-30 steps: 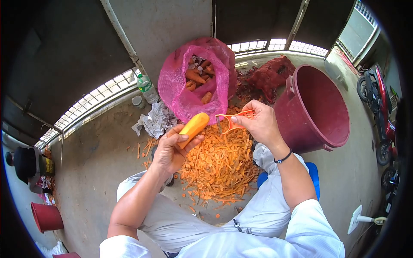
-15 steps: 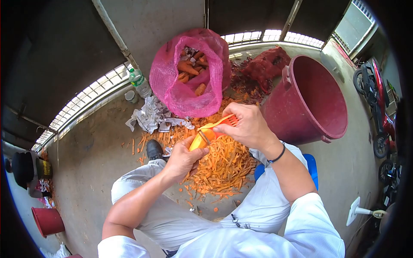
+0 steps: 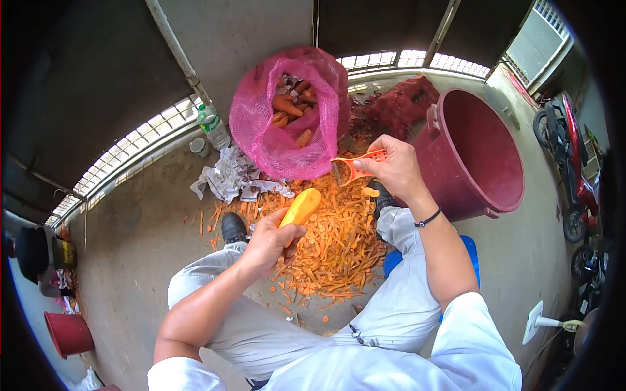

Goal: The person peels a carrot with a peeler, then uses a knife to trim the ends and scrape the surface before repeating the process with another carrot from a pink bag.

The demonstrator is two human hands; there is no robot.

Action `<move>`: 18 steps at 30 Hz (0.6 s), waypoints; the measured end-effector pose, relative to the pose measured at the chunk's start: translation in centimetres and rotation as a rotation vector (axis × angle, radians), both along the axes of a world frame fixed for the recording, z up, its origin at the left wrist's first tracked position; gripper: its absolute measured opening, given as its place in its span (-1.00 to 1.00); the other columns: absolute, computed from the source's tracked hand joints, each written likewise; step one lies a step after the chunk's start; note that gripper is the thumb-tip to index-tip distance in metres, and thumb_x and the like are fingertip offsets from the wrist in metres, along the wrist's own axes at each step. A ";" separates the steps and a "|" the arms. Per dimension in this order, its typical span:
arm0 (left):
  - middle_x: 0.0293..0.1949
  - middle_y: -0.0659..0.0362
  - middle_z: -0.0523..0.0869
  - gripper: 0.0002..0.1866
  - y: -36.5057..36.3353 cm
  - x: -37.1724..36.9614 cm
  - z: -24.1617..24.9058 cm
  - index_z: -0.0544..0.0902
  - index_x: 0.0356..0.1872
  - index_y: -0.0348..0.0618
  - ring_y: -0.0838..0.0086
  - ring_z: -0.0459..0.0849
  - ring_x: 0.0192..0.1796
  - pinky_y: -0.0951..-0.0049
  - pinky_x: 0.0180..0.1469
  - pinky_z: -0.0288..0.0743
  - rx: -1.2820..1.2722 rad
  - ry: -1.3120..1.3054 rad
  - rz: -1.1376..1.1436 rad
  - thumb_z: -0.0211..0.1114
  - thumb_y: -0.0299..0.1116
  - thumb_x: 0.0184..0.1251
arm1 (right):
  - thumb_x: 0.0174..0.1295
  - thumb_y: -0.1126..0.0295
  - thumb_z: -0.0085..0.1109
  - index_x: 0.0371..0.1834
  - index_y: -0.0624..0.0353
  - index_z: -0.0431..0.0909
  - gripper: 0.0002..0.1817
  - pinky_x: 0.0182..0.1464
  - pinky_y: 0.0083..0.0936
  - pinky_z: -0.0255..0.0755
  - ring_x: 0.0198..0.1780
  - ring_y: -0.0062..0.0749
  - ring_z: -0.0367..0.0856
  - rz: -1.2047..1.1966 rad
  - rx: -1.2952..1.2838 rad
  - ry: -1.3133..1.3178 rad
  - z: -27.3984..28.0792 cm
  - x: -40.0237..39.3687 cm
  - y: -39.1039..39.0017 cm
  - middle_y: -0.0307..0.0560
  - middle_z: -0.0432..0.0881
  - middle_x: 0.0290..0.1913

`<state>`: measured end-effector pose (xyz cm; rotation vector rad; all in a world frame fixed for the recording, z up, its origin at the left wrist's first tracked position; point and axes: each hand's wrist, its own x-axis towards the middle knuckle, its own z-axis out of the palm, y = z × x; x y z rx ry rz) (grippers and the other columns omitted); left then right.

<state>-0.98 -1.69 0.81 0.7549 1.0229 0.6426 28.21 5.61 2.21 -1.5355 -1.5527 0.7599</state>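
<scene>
My left hand is wrapped round the lower end of a peeled yellow-orange carrot, whose other end points up and to the right. An orange peeler is pinched in my right hand, its blade apart from the carrot. Beneath both hands a heap of orange peelings lies on the floor between my legs. A small piece of peel shows below the peeler, over my shoe.
Ahead stands a pink mesh sack of carrots. At its right are a red mesh sack and a large maroon bin. Crumpled paper, a bottle and a cup are at the left.
My right hand has moved up and right with the peeler, off the carrot. More of the carrot shows in my left hand, and a piece of peel has appeared below the peeler.
</scene>
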 end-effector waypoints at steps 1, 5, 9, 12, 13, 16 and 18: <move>-0.46 0.33 0.51 -0.53 0.0 0.1 0.1 0.52 0.32 -0.20 0.66 0.40 -0.63 0.53 -0.64 0.33 -0.050 -0.006 0.010 0.30 -0.48 0.40 | 0.05 0.32 0.67 -0.34 0.29 0.68 -0.67 -0.26 -0.52 0.60 -0.35 -0.62 0.72 0.030 0.005 0.056 0.1 -0.4 -0.2 -0.09 0.80 -0.39; -0.49 0.34 0.46 -0.56 -0.1 0.5 -0.3 0.52 0.29 -0.16 0.65 0.37 -0.63 0.53 -0.63 0.25 -0.068 -0.010 0.024 0.29 -0.48 0.41 | 0.05 0.38 0.68 -0.35 0.27 0.67 -0.69 -0.28 -0.59 0.57 -0.33 -0.70 0.66 0.250 -0.011 0.068 1.5 -3.4 -2.0 -0.23 0.75 -0.40; -0.50 0.36 0.43 -0.55 -0.3 0.7 -0.5 0.51 0.29 -0.13 0.67 0.31 -0.62 0.55 -0.62 0.20 -0.102 -0.029 -0.053 0.28 -0.49 0.39 | 0.01 0.37 0.68 -0.33 0.29 0.68 -0.67 -0.30 -0.52 0.57 -0.37 -0.61 0.70 0.321 0.065 -0.091 1.6 -4.4 -3.1 -0.08 0.74 -0.45; -0.50 0.36 0.43 -0.56 -0.6 0.5 -0.2 0.52 0.27 -0.12 0.68 0.30 -0.62 0.55 -0.62 0.19 -0.053 -0.005 -0.081 0.28 -0.51 0.37 | 0.00 0.38 0.67 -0.33 0.29 0.68 -0.68 -0.30 -0.47 0.57 -0.39 -0.53 0.71 0.225 0.050 -0.176 1.8 -2.0 -1.5 -0.01 0.74 -0.44; -0.50 0.36 0.43 -0.57 -0.8 0.4 -0.1 0.53 0.25 -0.13 0.68 0.30 -0.62 0.55 -0.62 0.19 -0.025 0.016 -0.087 0.27 -0.51 0.36 | 0.00 0.38 0.66 -0.33 0.30 0.68 -0.69 -0.30 -0.46 0.57 -0.39 -0.53 0.72 0.131 0.081 -0.313 0.9 0.0 -0.3 -0.01 0.75 -0.44; -0.43 0.30 0.44 -0.59 -1.2 -0.2 0.2 0.53 0.22 -0.11 0.64 0.31 -0.62 0.50 -0.61 0.27 -0.027 -0.052 -0.072 0.24 -0.54 0.36 | 0.00 0.40 0.65 -0.35 0.30 0.67 -0.69 -0.29 -0.45 0.58 -0.38 -0.54 0.72 -0.018 0.092 -0.340 0.9 2.6 0.0 -0.02 0.76 -0.44; -0.43 0.29 0.45 -0.57 -0.8 -0.4 -0.2 0.52 0.25 -0.12 0.61 0.36 -0.60 0.48 -0.60 0.30 -0.008 -0.030 -0.058 0.26 -0.51 0.37 | 0.01 0.31 0.64 -0.33 0.32 0.69 -0.65 -0.27 -0.39 0.61 -0.38 -0.33 0.79 -0.041 0.042 -0.224 0.3 2.1 -0.1 0.10 0.78 -0.39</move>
